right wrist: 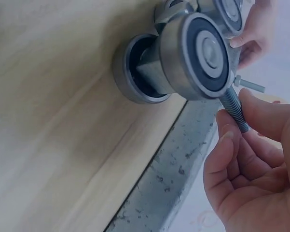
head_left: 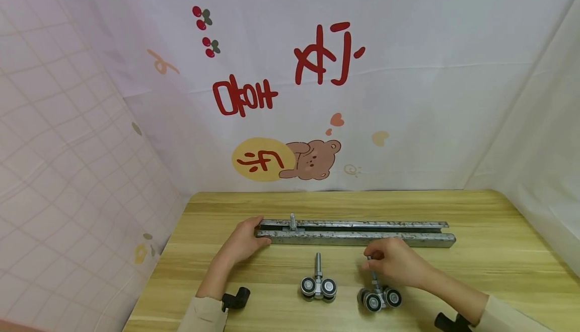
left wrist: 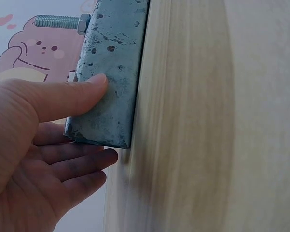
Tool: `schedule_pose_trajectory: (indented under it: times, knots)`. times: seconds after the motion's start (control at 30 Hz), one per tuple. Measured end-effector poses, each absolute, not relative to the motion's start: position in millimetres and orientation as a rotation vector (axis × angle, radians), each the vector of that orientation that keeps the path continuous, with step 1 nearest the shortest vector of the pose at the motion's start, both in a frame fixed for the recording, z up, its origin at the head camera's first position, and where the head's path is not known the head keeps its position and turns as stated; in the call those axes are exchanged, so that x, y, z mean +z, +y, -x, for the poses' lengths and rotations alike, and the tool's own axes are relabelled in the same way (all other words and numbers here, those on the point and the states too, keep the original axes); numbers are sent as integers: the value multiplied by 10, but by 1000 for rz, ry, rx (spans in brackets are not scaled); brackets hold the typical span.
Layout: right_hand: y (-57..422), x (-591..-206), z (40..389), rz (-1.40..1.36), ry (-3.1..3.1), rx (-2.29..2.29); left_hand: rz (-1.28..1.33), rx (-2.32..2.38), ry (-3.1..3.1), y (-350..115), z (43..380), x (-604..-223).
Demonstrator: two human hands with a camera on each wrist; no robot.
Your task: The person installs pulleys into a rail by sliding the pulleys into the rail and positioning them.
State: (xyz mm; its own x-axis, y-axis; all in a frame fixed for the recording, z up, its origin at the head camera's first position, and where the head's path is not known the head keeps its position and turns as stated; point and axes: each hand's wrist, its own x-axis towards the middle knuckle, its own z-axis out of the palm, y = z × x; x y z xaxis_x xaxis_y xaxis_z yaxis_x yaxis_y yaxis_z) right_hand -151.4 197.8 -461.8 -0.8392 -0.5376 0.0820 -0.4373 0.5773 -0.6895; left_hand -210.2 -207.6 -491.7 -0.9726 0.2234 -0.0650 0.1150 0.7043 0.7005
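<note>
A speckled steel channel rail lies lengthwise across the table, its open slot facing up. At its left end, my left hand grips it, the thumb flat on the near face and the other fingers around the end and far side. A threaded bolt with a nut stands up from the slot near that hand. In front of the rail, my right hand pinches the threaded stem of a roller trolley between thumb and fingers. Its wheels hang toward me, tilted.
A second roller trolley stands on the wooden table between my hands, stem pointing up. White printed cloth hangs behind the table and along both sides. A black wrist mount sits at my left sleeve.
</note>
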Motion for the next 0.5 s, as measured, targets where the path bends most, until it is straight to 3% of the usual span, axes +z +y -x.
schedule_pose_trajectory:
  times: [0.5]
  knots:
    - [2111, -4507, 1338, 939, 2672, -1144, -274, 1135, 2760, -2072, 2105, -4929]
